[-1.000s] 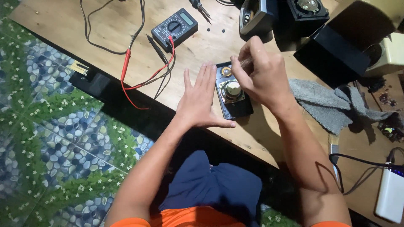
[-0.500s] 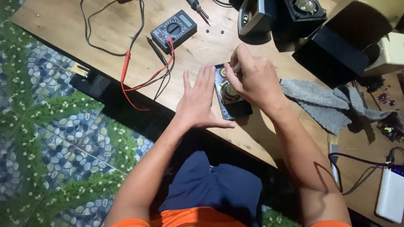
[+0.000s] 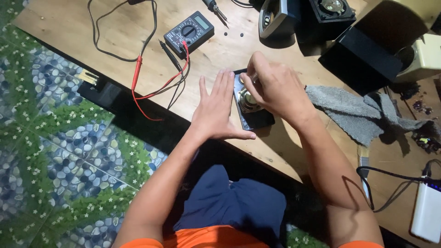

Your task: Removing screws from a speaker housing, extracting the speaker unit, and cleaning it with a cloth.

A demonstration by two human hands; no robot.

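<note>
- The small dark speaker panel point(image 3: 251, 108) lay flat on the wooden table point(image 3: 115, 41), close to the near edge and in front of the person.
- Its long axis ran away from the person towards the far side of the table, leaning slightly left at the far end; its round metal-coloured driver point(image 3: 248, 98) faced up.
- The left hand point(image 3: 217, 110) lay flat, palm down, fingers straight and together, pointing away from the person. It gripped nothing; its thumb and finger edge pressed against the panel's left side.
- The right hand point(image 3: 274, 92) was curled over the far half of the panel, fingers bent down onto it. It seemed to pinch something small at the fingertips, but the hand hid what.
- A dark multimeter point(image 3: 189, 33) sat further back on the table, its red and black leads point(image 3: 151, 82) trailing towards the near edge, well apart from the panel.
- A grey cloth point(image 3: 363, 112) lay crumpled to the right, just beyond the right wrist.
- A black box point(image 3: 363, 57) stood behind the cloth.
- A white power bank point(image 3: 426, 211) with a dark cable lay at the far right.
</note>
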